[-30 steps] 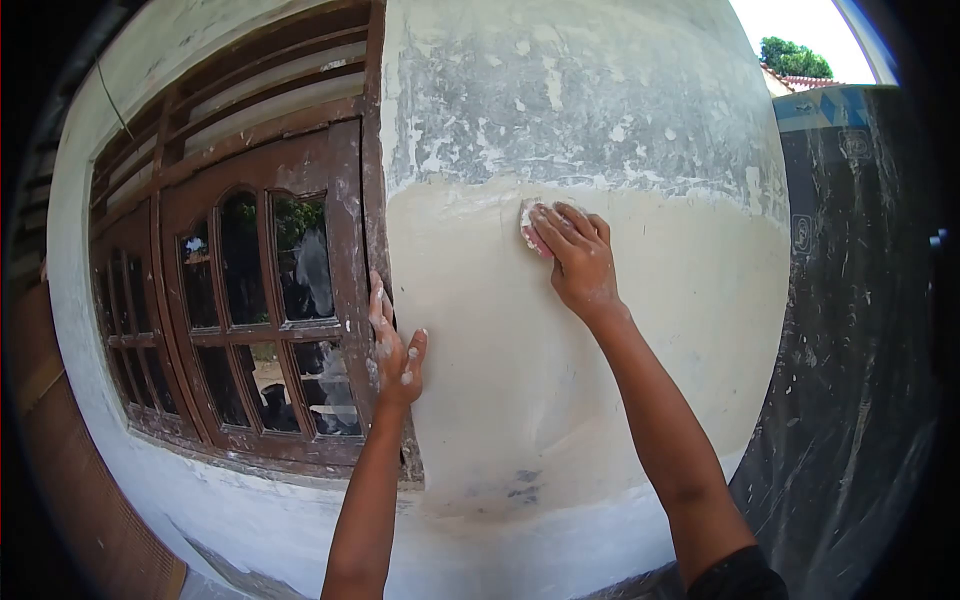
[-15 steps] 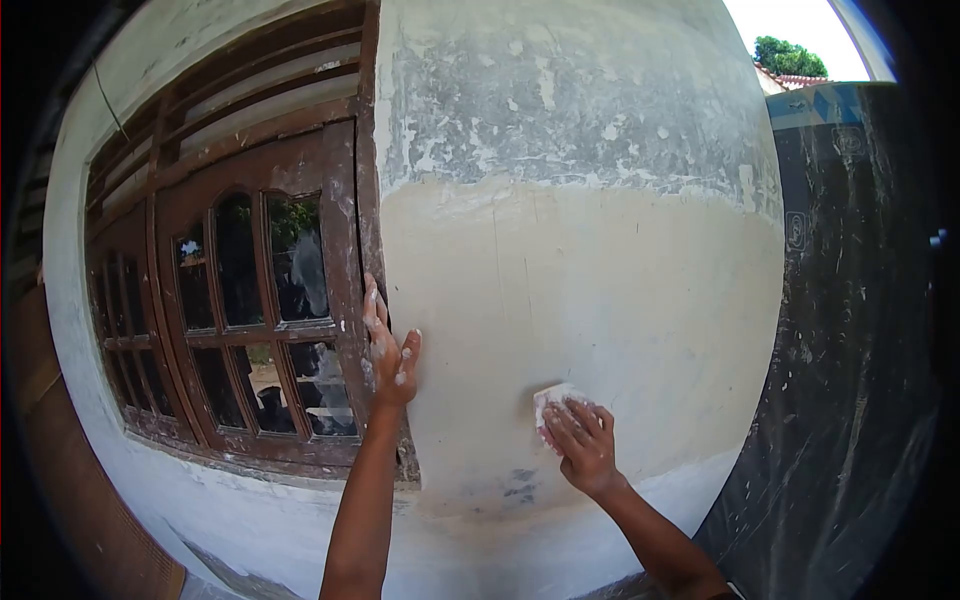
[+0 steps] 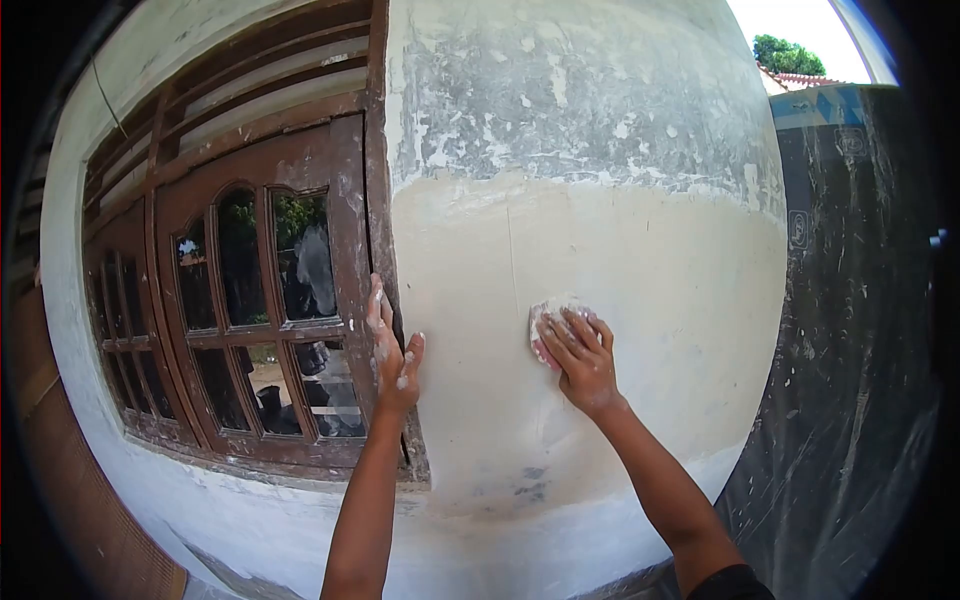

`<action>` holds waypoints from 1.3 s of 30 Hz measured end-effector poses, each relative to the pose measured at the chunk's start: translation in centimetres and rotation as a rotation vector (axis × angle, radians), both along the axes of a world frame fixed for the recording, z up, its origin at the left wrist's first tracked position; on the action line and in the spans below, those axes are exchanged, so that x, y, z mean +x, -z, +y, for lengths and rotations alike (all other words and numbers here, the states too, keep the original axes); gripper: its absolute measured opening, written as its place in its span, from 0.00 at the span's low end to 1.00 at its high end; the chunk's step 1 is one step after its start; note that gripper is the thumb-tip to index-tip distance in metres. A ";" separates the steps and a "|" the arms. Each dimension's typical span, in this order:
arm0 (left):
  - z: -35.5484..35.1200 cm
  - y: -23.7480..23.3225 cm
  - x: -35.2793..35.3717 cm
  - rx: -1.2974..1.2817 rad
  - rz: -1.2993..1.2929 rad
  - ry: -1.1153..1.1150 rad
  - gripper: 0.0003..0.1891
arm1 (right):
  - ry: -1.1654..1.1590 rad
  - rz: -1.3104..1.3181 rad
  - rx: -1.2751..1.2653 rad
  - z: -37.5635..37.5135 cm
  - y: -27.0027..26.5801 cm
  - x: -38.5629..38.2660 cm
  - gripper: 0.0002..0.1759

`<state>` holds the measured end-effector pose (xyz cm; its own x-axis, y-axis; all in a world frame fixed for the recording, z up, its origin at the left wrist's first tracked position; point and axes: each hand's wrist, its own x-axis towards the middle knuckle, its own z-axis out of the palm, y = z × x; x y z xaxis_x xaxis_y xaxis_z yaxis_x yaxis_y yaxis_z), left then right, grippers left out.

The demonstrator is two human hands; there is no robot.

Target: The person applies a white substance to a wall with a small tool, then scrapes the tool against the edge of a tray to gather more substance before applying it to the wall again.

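Curling over a white-smeared pad [image 3: 537, 336], my right hand [image 3: 583, 360] holds it against the wall [image 3: 670, 300], right of the window [image 3: 255, 337]. My left hand [image 3: 394, 360], thumb spread, rests against the window's right edge. Farther right stands a dark panel [image 3: 850, 320].

- Between our left hand [image 3: 393, 355] and the pad [image 3: 537, 333] under our right hand [image 3: 584, 362], we can pass along the wall [image 3: 690, 300].
- Rightward, we have room to its right edge; there the dark panel [image 3: 840, 320] blocks us.
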<state>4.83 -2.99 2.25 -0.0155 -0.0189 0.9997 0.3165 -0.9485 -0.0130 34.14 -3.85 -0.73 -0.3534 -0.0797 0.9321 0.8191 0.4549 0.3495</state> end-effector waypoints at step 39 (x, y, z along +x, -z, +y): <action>0.3 0.1 0.2 -0.016 -0.005 0.032 0.41 | -0.107 0.066 0.062 -5.6 -5.7 -1.2 0.26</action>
